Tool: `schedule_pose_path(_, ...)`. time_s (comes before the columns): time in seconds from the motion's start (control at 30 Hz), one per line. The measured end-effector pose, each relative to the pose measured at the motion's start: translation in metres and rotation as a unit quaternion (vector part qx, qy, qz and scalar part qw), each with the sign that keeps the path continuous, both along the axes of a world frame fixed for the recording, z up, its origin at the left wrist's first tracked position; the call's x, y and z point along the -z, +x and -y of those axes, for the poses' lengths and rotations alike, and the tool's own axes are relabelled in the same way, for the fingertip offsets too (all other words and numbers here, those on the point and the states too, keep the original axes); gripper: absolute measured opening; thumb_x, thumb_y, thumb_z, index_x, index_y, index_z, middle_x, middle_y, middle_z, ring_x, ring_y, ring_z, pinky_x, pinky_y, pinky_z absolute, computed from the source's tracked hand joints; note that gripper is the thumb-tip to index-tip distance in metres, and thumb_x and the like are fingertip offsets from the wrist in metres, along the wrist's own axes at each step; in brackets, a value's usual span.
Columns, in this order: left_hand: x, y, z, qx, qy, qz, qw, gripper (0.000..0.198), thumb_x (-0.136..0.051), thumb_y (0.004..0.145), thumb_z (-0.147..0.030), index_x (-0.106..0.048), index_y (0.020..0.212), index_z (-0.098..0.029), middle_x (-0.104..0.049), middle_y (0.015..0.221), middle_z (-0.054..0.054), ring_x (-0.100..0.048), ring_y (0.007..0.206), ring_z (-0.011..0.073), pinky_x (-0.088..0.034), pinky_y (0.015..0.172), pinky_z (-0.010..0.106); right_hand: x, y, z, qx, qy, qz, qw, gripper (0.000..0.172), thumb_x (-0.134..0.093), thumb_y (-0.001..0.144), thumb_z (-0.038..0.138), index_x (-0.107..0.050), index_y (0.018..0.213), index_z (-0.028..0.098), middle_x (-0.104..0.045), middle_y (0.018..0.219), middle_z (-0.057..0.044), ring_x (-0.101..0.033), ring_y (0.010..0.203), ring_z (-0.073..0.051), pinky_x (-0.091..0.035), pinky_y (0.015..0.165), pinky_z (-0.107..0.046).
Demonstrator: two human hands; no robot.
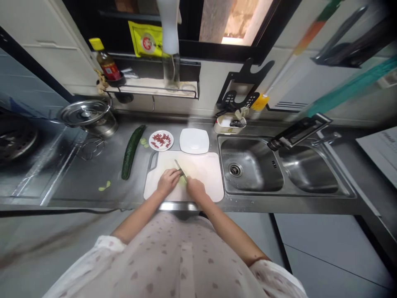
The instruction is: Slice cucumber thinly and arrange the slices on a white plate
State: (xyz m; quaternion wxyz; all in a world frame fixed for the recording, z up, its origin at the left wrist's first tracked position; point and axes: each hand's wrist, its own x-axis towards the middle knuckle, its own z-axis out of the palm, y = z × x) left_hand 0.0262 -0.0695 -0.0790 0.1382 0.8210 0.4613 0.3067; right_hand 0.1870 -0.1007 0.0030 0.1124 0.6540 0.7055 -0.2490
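On the white cutting board (211, 174), my right hand (196, 189) is closed round the handle of a knife (180, 167), whose blade points up and to the left. My left hand (168, 182) presses on a dark green piece (180, 171) beside the blade, probably cucumber. Pale green bits (183, 180) lie under and near the knife, partly hidden by the hands. A whole cucumber (132, 152) rests on the steel counter left of the board. Behind the board are a plate of chopped red pieces (161, 140) and a white plate (194, 141).
A double steel sink (252, 165) with a black faucet (297, 132) is at the right. A lidded pot (89, 118) and a wire rack (91, 149) stand at the left. Green scraps (104, 186) lie on the counter. A shelf (151, 87) holds bottles above.
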Motion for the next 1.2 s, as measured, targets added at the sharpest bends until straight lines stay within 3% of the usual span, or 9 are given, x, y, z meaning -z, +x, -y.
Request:
schedule_pose_path(0.63,0.007,-0.002,-0.002,0.004,0.001,-0.001,1.000,0.026,-0.048,0.092,-0.027,-0.065,0.112,-0.022,-0.064,0.104,0.007,-0.057,0.096,0.0192,-0.048,0.085,0.034,0.004,-0.012,-0.023,0.016,0.021,-0.037,0.999,0.031,-0.034,0.092,0.012,-0.054,0.115,0.014,-0.068,0.100,-0.013,-0.064,0.097,-0.020,-0.047,0.079,-0.028)
schedule_pose_path(1.03,0.006,-0.002,-0.001,-0.007,0.009,-0.015,1.000,0.027,-0.047,0.093,-0.027,-0.064,0.113,-0.023,-0.064,0.103,0.007,-0.057,0.095,0.0192,-0.048,0.085,0.034,0.009,0.014,0.031,0.016,0.007,0.005,1.000,0.029,-0.034,0.089,0.007,-0.053,0.109,0.015,-0.068,0.091,-0.013,-0.066,0.091,-0.021,-0.047,0.073,-0.029)
schedule_pose_path(1.2,0.006,-0.001,0.000,-0.004,0.004,-0.014,1.000,0.027,-0.047,0.093,-0.027,-0.064,0.113,-0.023,-0.064,0.104,0.007,-0.057,0.096,0.0190,-0.048,0.086,0.034,0.010,0.012,0.026,0.012,0.006,-0.002,1.000,0.029,-0.034,0.089,0.008,-0.053,0.109,0.016,-0.067,0.093,-0.013,-0.065,0.093,-0.022,-0.047,0.074,-0.030)
